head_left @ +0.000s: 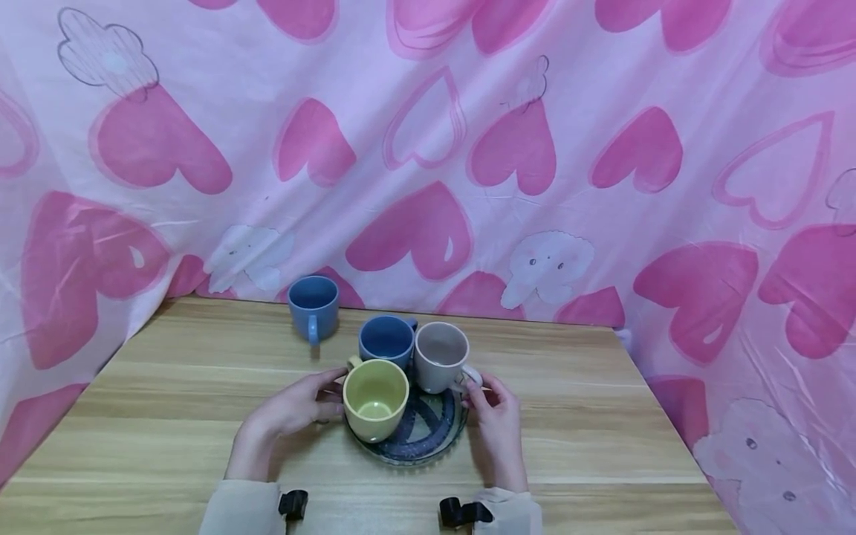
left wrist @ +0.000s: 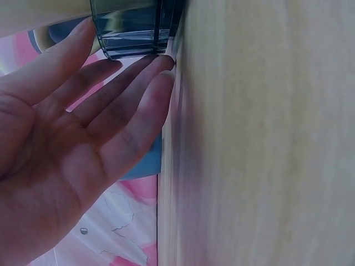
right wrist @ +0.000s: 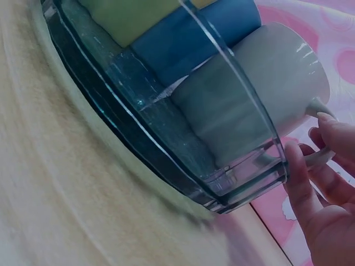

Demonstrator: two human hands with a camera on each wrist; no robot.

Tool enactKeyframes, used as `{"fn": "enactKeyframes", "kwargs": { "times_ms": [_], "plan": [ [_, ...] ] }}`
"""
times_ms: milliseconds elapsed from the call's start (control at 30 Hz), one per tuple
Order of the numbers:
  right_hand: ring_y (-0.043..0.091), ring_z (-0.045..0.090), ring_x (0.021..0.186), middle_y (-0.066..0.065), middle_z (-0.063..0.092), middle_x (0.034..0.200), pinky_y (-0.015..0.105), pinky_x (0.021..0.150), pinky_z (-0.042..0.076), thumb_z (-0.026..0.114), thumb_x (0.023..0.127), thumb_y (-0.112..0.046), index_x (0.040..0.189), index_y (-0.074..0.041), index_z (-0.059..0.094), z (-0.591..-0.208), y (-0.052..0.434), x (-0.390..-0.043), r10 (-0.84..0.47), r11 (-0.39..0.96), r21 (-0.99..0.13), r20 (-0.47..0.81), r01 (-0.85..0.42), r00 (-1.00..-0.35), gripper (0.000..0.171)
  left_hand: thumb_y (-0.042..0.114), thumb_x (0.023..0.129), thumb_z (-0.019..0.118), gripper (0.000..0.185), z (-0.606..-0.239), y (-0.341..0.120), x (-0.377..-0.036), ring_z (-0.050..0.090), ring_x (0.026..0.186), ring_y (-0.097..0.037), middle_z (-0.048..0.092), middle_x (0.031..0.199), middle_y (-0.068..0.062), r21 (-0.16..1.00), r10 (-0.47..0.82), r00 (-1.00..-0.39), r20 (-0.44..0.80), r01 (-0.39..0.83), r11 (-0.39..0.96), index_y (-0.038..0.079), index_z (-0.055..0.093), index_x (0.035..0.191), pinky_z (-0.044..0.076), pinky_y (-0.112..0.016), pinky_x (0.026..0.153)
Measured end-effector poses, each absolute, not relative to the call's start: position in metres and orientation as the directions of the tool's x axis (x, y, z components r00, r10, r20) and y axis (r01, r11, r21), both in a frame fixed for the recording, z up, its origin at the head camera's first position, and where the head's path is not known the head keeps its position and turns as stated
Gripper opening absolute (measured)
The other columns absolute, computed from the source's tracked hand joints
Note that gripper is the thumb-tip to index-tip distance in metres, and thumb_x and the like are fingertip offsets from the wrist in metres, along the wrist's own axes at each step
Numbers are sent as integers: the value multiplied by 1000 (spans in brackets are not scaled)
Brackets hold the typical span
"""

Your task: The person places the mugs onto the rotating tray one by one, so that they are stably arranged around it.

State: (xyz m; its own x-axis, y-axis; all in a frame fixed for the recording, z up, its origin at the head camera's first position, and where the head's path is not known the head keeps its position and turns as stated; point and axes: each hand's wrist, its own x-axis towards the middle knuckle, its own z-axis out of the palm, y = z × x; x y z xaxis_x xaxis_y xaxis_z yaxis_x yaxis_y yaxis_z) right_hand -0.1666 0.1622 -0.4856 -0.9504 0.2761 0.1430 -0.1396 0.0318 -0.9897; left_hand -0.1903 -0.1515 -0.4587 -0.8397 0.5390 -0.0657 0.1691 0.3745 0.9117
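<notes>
A round glass tray (head_left: 435, 446) stands on the table with a yellow mug (head_left: 376, 401), a blue mug (head_left: 386, 338) and a pale grey mug (head_left: 438, 364) close together on it. At the tray's left side is my left hand (head_left: 294, 405), its fingers extended and fingertips right at the glass wall; the thumb lies near the yellow mug. My right hand (head_left: 498, 416) pinches the handle (right wrist: 319, 158) of the grey mug between thumb and fingers. One of its fingers sits against the tray's clear rim (right wrist: 280, 160). The mug stands upright inside that rim.
Another blue mug (head_left: 314, 305) stands apart at the back left of the wooden table (head_left: 588, 431), handle toward me. Behind the table and along its sides hangs a pink cloth (head_left: 428, 163) with hearts. Black straps (head_left: 464, 513) circle both sleeves.
</notes>
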Motion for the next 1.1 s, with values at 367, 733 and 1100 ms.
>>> {"fn": "enactKeyframes", "kwargs": {
  "times_ms": [367,733,1100],
  "plan": [
    [27,51,90,16,52,111,24,69,48,69,75,-15,112,-9,56,-480,167,-162,194,57,-985,169,-161,-966,40,14,84,59,57,-459,-153,-189,49,102,-26,52,113,-14,920,513,-855,-74,140,366,0,32,132,47,-36,77],
    [26,53,87,19,52,108,25,65,49,66,78,-13,113,-6,54,-487,171,-164,166,85,-990,125,-112,-978,38,30,84,57,54,-459,-154,-193,56,81,-23,51,117,-12,899,348,-929,-129,39,436,10,39,131,49,-35,65],
    [27,56,89,20,52,104,33,67,50,63,79,-8,113,2,51,-498,178,-167,106,46,-998,48,-44,-993,37,26,89,51,41,-456,-156,-198,55,85,-24,56,105,-9,884,252,-963,-92,38,466,13,44,127,48,-35,68]
  ]
}}
